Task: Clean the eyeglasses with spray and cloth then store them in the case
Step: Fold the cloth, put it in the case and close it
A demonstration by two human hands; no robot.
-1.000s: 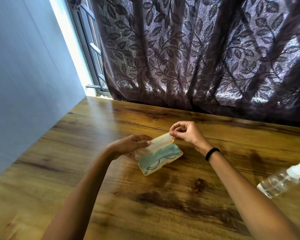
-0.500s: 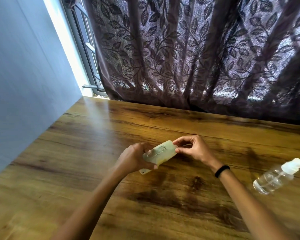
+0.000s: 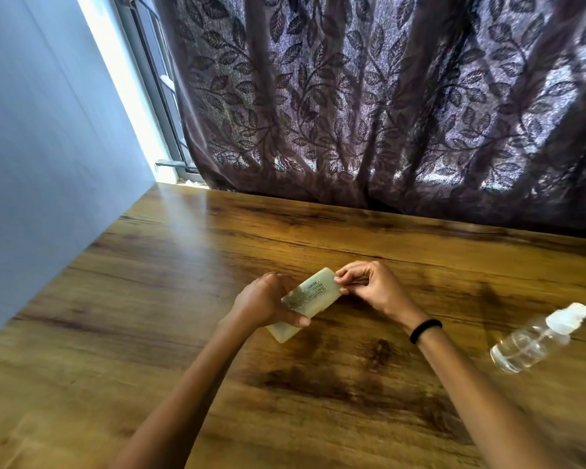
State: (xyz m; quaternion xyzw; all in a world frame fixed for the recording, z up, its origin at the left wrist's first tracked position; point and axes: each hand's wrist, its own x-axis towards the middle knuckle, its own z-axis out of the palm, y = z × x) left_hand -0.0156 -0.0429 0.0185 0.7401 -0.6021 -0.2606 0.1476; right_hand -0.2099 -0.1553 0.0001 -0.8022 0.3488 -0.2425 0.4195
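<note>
The one view sits on the person's head and looks forward and steeply down over the desk [image 3: 149,299]. It faces the desk's far edge, where a curtain [image 3: 386,113] hangs, with a wall [image 3: 48,164] along the left edge. The wide lens bends those lines outward. It is close: both forearms enter from the bottom of the frame, and the left hand [image 3: 261,301] and right hand [image 3: 369,286] meet on the case [image 3: 313,294] near the centre. The desk's right edge lies outside the frame.
</note>
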